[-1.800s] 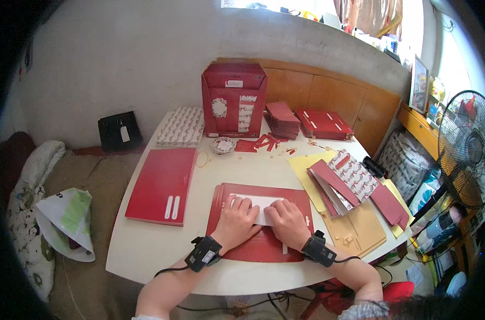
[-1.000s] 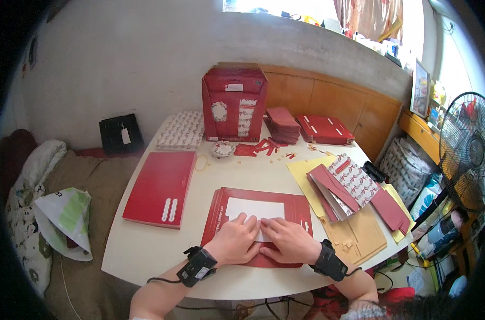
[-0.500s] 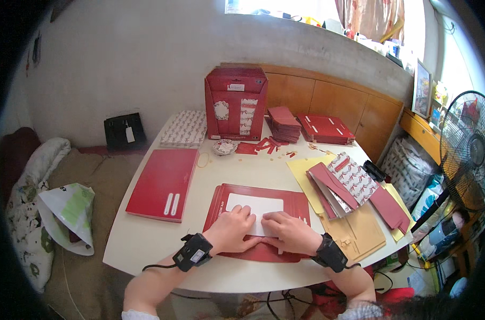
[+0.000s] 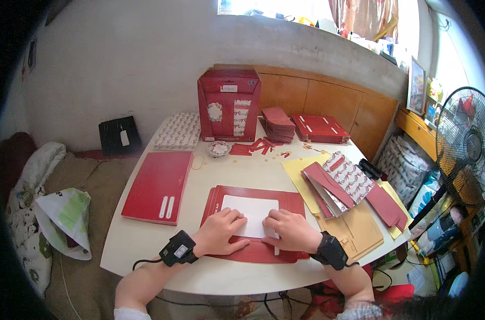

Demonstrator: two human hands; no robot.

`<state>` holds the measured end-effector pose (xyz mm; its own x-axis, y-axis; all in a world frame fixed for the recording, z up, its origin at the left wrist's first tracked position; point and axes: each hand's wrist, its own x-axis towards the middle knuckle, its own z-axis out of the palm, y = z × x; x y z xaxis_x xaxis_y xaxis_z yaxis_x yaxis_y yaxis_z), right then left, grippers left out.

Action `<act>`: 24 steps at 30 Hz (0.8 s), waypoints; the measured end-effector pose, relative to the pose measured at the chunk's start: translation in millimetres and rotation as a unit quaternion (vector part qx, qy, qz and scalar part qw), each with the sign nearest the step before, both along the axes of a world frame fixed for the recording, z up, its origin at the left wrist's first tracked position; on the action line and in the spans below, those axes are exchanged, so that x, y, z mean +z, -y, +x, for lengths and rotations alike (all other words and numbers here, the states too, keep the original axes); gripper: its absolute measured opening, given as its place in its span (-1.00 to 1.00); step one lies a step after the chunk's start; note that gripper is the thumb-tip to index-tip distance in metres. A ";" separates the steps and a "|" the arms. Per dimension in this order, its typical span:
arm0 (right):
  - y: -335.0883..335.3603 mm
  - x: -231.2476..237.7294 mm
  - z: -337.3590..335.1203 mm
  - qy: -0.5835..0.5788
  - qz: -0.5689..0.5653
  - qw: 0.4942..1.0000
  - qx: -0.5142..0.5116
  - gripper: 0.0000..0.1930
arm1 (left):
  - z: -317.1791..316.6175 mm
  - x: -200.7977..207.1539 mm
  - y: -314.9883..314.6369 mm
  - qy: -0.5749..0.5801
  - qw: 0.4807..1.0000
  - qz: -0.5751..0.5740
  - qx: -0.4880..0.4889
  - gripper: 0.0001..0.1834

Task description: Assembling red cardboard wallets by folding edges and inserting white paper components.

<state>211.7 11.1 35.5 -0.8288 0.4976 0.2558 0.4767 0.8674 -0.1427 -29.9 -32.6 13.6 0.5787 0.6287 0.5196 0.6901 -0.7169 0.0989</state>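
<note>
A flat red cardboard piece [image 4: 297, 205] with a white rectangular panel [image 4: 253, 205] lies on the table in front of me. My left hand [image 4: 220, 232] rests over the panel's left side, fingers bent and thumb stretched out along the red lower part. On the panel's right side lie the bent fingertips of my right hand [image 4: 293, 230]; its thumb is apart from them, on the red near edge. Neither hand grips anything that I can see. More red card shows beneath the piece, so it may be a stack.
A red stack [image 4: 158, 186] lies left. Behind stand upright red folders [image 4: 229, 106], a patterned stack [image 4: 177, 131], a small bowl [image 4: 219, 149] and red stacks [image 4: 321, 129]. Patterned and red folders [image 4: 349, 178] lie on yellow sheets [image 4: 293, 173] at right, near a fan [image 4: 464, 146].
My hands have moved apart: the left one slid left and its thumb left the middle, while the right one stayed close to its place. More of the white panel shows between them.
</note>
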 end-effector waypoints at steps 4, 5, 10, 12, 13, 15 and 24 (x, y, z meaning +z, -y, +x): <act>-6.4 -5.2 0.3 -0.028 0.031 0.999 0.009 -0.63 | -0.8 -2.3 0.3 0.012 1.000 -0.017 0.008 -0.51; -8.9 -7.0 1.9 -0.037 0.039 0.998 0.016 -0.61 | -0.8 -3.2 0.0 0.016 1.000 -0.025 0.008 -0.52; -9.6 -7.0 -0.6 -0.057 0.054 0.996 0.029 -0.62 | -7.1 -7.1 -3.7 0.034 0.999 0.017 0.028 -0.53; -10.9 -8.6 -2.5 -0.090 0.044 0.995 0.029 -0.68 | -8.4 -4.5 -2.0 0.067 0.996 0.018 0.057 -0.62; -10.6 -8.2 -3.3 -0.089 0.044 0.995 0.028 -0.68 | -9.2 -6.5 -3.6 0.068 0.996 0.017 0.057 -0.62; -10.7 -6.6 -4.6 -0.158 0.006 0.987 -0.024 -0.74 | -10.7 -11.8 -8.4 0.140 0.988 -0.015 0.058 -0.72; -31.3 -13.1 -2.4 -0.184 0.093 0.977 -0.051 -0.82 | -8.8 -9.8 -12.3 0.151 0.985 -0.005 0.078 -0.69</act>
<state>209.3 42.4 22.5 -0.6124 0.4892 0.6210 0.5086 0.8452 -0.1643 -38.8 -20.3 3.9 0.2943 0.7041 0.6462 0.7306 -0.6017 0.3228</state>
